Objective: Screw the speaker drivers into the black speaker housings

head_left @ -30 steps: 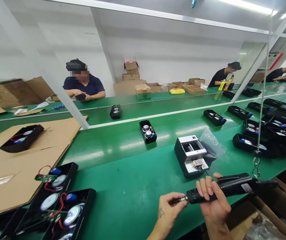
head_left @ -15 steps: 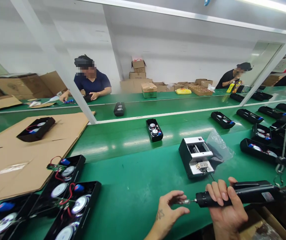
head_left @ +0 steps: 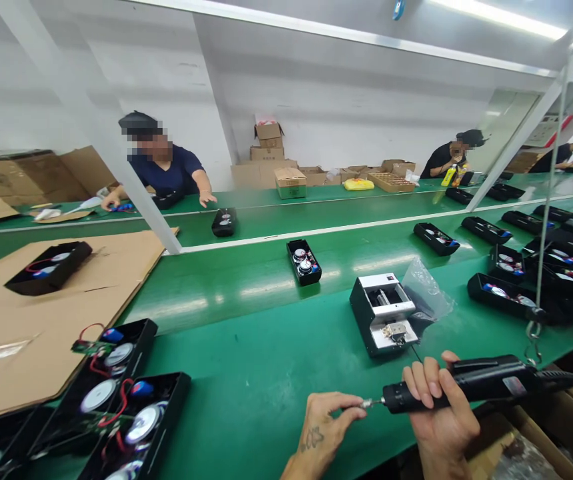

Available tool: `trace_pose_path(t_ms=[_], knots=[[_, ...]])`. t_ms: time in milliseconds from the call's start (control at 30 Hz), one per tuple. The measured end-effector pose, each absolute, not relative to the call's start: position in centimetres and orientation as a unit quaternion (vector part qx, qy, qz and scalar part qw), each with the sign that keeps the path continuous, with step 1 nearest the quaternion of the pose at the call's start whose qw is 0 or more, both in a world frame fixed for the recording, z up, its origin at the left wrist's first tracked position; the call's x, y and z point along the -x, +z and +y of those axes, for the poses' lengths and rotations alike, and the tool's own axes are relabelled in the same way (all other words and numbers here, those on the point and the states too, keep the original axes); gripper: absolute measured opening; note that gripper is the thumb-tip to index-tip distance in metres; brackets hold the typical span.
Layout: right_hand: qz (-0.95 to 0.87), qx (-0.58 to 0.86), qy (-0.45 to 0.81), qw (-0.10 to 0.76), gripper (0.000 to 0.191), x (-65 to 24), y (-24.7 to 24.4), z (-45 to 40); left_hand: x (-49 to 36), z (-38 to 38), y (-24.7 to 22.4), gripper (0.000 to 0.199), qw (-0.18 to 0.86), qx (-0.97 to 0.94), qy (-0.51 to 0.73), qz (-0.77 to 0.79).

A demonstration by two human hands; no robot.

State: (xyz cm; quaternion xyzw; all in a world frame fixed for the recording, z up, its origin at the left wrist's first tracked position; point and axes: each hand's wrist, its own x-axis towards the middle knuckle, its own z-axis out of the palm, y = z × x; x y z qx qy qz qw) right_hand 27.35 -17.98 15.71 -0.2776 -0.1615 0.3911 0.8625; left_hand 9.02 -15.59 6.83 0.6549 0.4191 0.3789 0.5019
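Note:
My right hand (head_left: 441,407) is wrapped round a black electric screwdriver (head_left: 486,383), held level with its bit pointing left. The thumb and fingers of my left hand (head_left: 323,423) pinch the tip of the screwdriver bit (head_left: 369,403); whether a screw sits there is too small to tell. A cord with a metal hook (head_left: 533,333) hangs beside the tool's rear end. Just beyond my right hand stands a black and silver screw feeder (head_left: 385,313). To the left lie several open black speaker housings (head_left: 166,427) with round speakers, red wires and blue parts.
A cardboard sheet (head_left: 91,307) bears another black housing (head_left: 49,267). One housing (head_left: 304,262) lies mid-belt; several more (head_left: 506,297) are piled right. A clear plastic bag (head_left: 426,293) sits behind the feeder. Co-workers (head_left: 166,163) work across the line. Open cartons (head_left: 546,427) are below the bench edge.
My left fingers have closed from an open curl onto the bit's tip. A co-worker at the left has stretched a hand toward a housing on the line. The view has shifted slightly right.

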Motion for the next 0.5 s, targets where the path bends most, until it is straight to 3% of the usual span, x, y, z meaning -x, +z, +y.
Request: trace_pose_path(t_ms=[233,500], knots=[[-0.154,0.353,0.347,0.855,0.031,-30.2,15.6,-18.5,-9.5,-9.6,10.1,0.041,0.453,-0.767,0.302,0.340],[-0.243,0.616,0.255,0.704,0.073,-33.6,10.0,-15.2,-18.4,0.4,18.7,0.031,0.346,-0.804,0.370,0.312]])
